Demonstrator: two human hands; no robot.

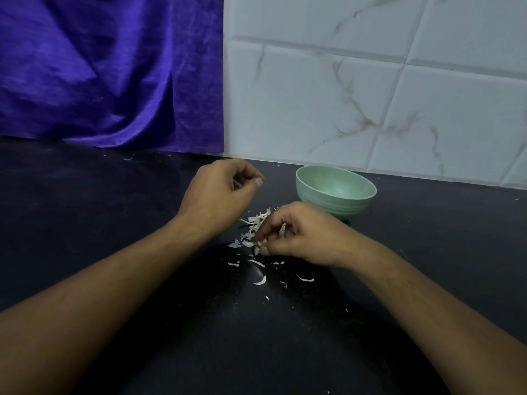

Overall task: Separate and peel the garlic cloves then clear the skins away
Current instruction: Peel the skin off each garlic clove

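1. On the black countertop [114, 223], about mid-scene, the garlic skins [258, 223] lie in a small heap. The right hand [293, 235] has its curled fingers pinching into the heap's right edge, with one flake caught between them.
2. The left hand [219, 195] hovers just left of the heap and beyond it, fingers curled and thumb against forefinger. Whether it grips a scrap I cannot tell.
3. No peeled cloves show. The green bowl [342, 208], just beyond the right hand, looks bare inside from this angle.
4. This looks like the clearing step. The skins are papery, so I would rake them together with cupped fingers and lift slowly, since a quick sweep would likely scatter them. The stray flakes [260, 280] lying nearer will need a second pass.
5. The dark, lightly speckled surface shows pale skins well. A purple cloth [99, 67] hangs at far left and a white marbled tile wall [370, 81] stands at far right.
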